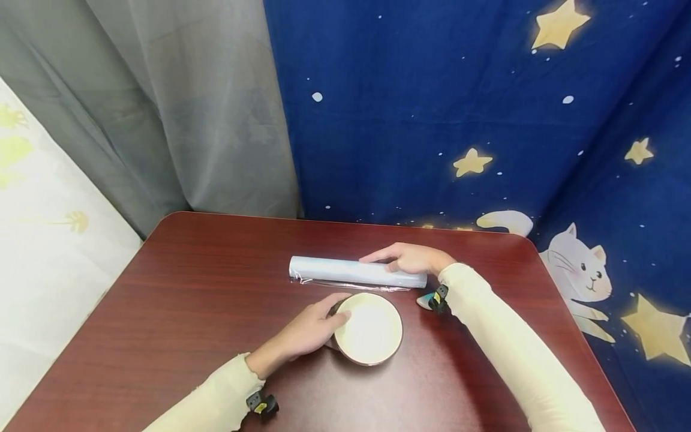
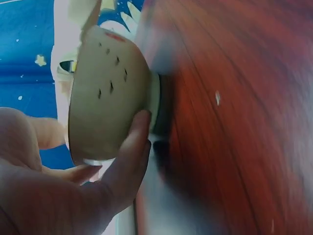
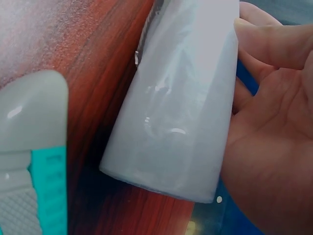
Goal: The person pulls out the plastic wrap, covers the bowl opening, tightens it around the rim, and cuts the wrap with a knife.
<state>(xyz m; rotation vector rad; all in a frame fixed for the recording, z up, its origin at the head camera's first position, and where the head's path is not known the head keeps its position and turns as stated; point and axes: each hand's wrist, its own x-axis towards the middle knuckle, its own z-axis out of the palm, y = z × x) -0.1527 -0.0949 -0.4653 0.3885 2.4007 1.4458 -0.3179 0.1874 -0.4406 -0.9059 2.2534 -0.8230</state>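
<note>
A round bowl, cream inside with a dark rim, is at the middle of the table. My left hand holds its left side, thumb over the rim and fingers against the outer wall. In the left wrist view the bowl shows small dark seed-like marks; whether its foot touches the table I cannot tell. Behind it lies a roll of clear plastic wrap, a loose film edge along its near side. My right hand grips the roll's right part from above, its thumb against the wrap.
A teal and pale grey cutter-like tool lies near the roll's right end, partly hidden under the right wrist in the head view. The dark red table ends at a blue star-patterned curtain and a grey curtain.
</note>
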